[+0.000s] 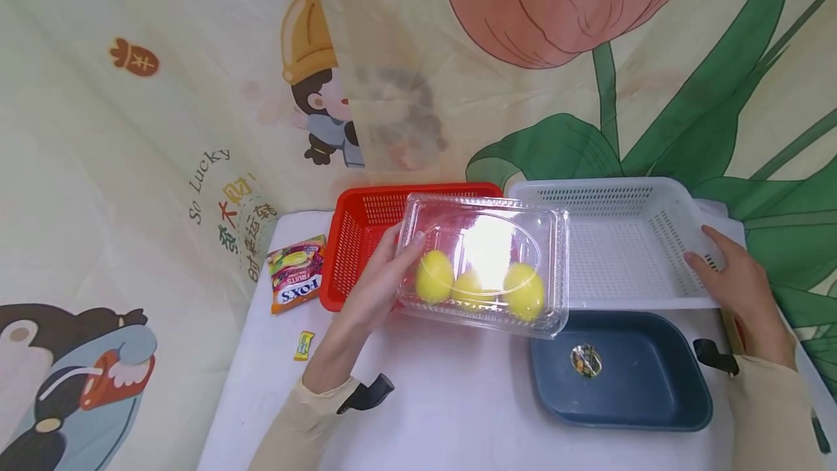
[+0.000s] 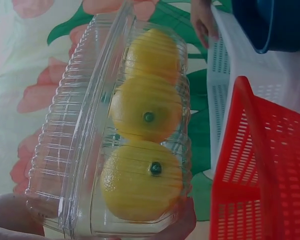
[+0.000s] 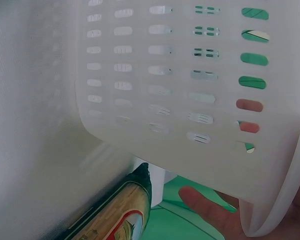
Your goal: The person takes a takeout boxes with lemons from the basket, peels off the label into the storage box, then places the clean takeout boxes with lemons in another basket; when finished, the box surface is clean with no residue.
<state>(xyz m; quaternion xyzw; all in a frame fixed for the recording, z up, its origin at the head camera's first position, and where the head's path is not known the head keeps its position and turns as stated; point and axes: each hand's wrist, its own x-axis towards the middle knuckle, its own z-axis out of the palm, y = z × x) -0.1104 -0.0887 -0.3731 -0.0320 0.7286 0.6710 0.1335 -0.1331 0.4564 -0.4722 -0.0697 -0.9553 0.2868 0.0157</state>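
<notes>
My left hand [image 1: 382,278] grips the left end of a clear plastic clamshell box [image 1: 484,322], thumb over its lid. Inside the closed box three yellow citrus-like fruits [image 2: 142,180] lie in a row, two showing small green stem spots. The box is held up, overlapping the red basket [image 1: 336,260] and the white basket [image 1: 628,267] in the head view. My right hand [image 1: 745,282] holds the right rim of the white basket. In the right wrist view, fingers [image 3: 205,207] show below that rim, the rest of the hand partly hidden behind it.
A blue basin [image 1: 641,398] with a small round shiny packet [image 1: 585,360] inside stands in front of the white basket. Left of the red basket lie a Fox's candy bag [image 1: 296,275] and a small yellow wrapped candy [image 1: 304,346]. A green-and-tan package [image 3: 120,215] lies beside the white basket.
</notes>
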